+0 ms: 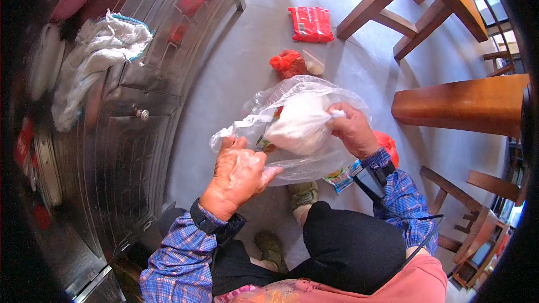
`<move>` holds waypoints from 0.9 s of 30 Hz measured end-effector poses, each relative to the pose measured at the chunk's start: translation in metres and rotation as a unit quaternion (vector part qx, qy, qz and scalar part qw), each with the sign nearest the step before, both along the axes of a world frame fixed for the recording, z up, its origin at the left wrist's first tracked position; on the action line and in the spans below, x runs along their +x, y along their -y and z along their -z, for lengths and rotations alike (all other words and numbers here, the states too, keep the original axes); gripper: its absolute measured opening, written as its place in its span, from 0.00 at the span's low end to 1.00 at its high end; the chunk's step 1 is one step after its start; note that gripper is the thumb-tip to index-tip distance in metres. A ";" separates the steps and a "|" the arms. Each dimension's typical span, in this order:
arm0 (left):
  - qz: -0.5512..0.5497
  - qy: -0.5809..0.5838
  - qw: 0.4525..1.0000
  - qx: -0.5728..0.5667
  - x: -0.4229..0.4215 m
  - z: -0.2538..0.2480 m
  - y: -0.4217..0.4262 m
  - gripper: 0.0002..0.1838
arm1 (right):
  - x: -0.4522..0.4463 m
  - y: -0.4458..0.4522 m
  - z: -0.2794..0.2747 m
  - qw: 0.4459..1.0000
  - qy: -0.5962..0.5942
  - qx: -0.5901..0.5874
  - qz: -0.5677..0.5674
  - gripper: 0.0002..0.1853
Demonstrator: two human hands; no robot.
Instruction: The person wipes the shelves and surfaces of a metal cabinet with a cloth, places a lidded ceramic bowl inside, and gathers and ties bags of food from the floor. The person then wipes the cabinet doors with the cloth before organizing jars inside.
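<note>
A large clear plastic bag (252, 115) is spread in front of me above the floor. My left hand (236, 171) has its fingers curled over the near left edge of this bag, gripping it. My right hand (355, 130) pinches the gathered neck of a white plastic bag (303, 126), which bulges with pale contents that I cannot make out. The white bag hangs at the mouth of the clear one or inside it; I cannot tell which. Bits of red and green show through the clear film beside it.
On the grey floor (224, 73) lie a red packet (312, 24), a tied red bag (288, 64), another red bag (386, 145) and a colourful packet (340, 180). A dark cabinet (146, 151) with a white cloth (98, 59) stands left, wooden stools (410, 11) right.
</note>
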State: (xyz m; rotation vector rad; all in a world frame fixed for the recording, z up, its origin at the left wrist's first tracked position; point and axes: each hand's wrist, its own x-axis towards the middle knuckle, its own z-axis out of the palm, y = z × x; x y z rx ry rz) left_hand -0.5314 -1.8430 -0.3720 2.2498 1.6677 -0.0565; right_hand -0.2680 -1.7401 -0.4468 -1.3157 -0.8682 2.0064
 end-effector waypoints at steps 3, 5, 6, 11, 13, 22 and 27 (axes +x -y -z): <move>0.007 -0.009 1.000 -0.003 -0.005 -0.003 -0.003 0.24 | -0.004 0.002 -0.006 0.959 0.182 0.164 -0.145 0.13; 0.004 -0.003 1.000 0.010 -0.008 -0.006 -0.007 0.24 | -0.011 0.005 -0.015 0.878 0.296 0.278 -0.252 0.13; -0.010 -0.014 0.999 0.029 -0.010 -0.008 -0.009 0.24 | -0.014 0.008 -0.012 0.878 0.297 0.278 -0.252 0.13; -0.018 -0.004 0.998 0.062 -0.014 -0.023 -0.014 0.25 | -0.015 0.013 -0.002 0.827 0.330 0.383 -0.244 0.10; -0.004 0.002 0.998 0.070 -0.016 -0.028 -0.012 0.26 | -0.015 0.010 -0.002 0.831 0.327 0.382 -0.236 0.11; 0.008 0.083 0.992 0.092 -0.012 -0.045 0.000 0.27 | -0.096 -0.013 0.005 0.665 0.259 0.617 -0.333 0.12; -0.009 0.068 0.994 0.085 -0.024 -0.044 0.003 0.24 | -0.110 -0.010 0.013 0.576 0.346 0.594 -0.442 0.11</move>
